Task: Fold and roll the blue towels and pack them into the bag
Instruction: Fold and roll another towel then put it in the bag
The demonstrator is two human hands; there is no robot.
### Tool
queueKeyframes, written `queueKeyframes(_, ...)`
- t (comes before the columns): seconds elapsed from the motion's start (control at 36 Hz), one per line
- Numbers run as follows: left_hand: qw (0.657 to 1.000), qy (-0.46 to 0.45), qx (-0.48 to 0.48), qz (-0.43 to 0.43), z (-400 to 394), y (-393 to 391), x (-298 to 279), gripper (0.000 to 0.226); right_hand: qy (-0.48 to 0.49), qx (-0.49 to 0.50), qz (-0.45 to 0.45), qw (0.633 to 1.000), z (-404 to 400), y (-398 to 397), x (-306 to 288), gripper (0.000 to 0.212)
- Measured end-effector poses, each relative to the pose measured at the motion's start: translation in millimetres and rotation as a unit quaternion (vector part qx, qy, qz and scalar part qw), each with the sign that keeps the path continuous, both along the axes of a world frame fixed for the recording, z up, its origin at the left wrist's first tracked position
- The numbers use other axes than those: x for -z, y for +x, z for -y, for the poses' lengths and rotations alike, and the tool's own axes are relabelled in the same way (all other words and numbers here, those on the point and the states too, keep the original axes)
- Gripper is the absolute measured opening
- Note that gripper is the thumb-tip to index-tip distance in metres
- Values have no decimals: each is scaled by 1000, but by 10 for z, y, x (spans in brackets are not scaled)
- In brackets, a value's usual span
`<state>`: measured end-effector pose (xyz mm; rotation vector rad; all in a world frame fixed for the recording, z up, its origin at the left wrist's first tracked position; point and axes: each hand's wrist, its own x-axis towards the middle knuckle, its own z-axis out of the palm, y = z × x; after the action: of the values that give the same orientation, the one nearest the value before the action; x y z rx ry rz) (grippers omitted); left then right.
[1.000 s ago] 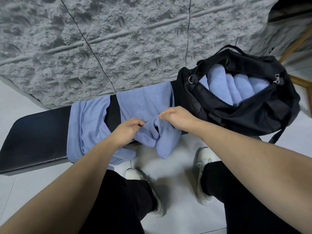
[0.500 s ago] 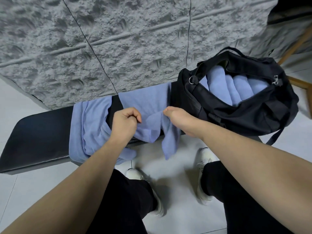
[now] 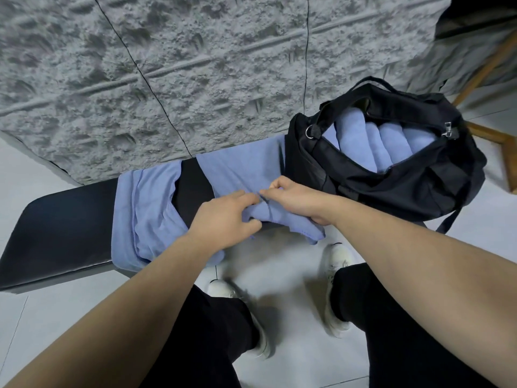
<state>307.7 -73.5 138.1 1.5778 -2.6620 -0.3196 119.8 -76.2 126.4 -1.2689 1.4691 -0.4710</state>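
Soft even light from above me, faint shadows under my shoes on the pale floor, no glare, my hands slightly motion-blurred, wide-angle bending at the edges

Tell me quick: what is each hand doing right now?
Left hand: fingers curled, gripping the near edge of the soft blue cloth towel on the black padded bench.
Right hand: pinching the same towel beside it.

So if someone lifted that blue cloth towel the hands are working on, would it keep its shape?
Probably not. The blue cloth towel looks floppy: its corner droops off the black padded bench. It likely unrolls unless gripped, as both the left hand and right hand pinch it.
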Motion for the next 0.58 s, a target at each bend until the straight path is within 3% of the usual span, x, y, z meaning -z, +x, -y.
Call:
queueKeyframes(0.08,997,56,-32,-40,-3,37,0,27,-25,-66,-16,997,-28,-4,-3,56)
queueKeyframes(0.14,989,116,-63,-73,0,75,14,28,-30,-119,-26,992,-56,-3,-24,58)
queueKeyframes(0.19,968,181,-113,-132,6,104,24,41,-47,-162,-51,984,-88,-9,-39,58)
queueKeyframes(0.28,927,228,-182,-235,28,108,6,47,-101,-225,-159,956,-129,26,-60,54)
queueKeyframes(0.36,906,234,-219,-276,-1,60,-62,56,-164,-255,-248,920,-115,93,19,34)
queueKeyframes(0.47,884,240,-255,-310,7,79,-87,38,-123,-202,-172,956,-71,88,17,21)
queueKeyframes(0.58,916,224,-203,-264,17,194,-116,35,-117,-193,-156,962,-40,66,10,15)
